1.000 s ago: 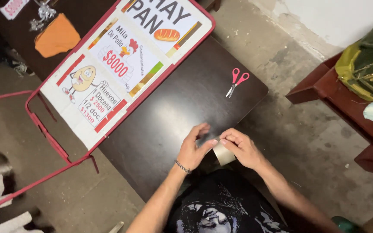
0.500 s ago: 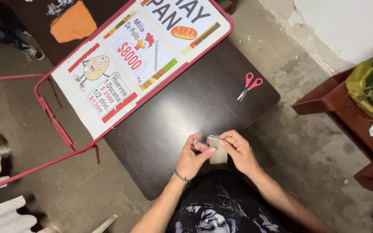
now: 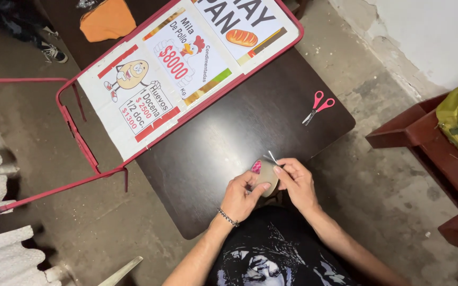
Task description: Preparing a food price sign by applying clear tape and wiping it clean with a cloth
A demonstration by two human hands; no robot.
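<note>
Head view: at the near edge of the dark table (image 3: pixel 229 132), the left hand (image 3: pixel 239 197) grips a tape roll (image 3: pixel 265 177), fingers curled around it. The right hand (image 3: pixel 297 180) pinches its free end. Pink scissors (image 3: pixel 317 107) lie well apart, beside a red-framed sign (image 3: pixel 181 58).

Soft, even light falls from above, bright on the white wall (image 3: pixel 425 37) at upper right and dimmer toward the left edge. The dark table (image 3: pixel 229 143) carries a dull sheen, with no hard glare. Shadows are faint and short. Focus holds sharp across the printed sign (image 3: pixel 186 63); straight lines bend slightly near the corners.
</note>
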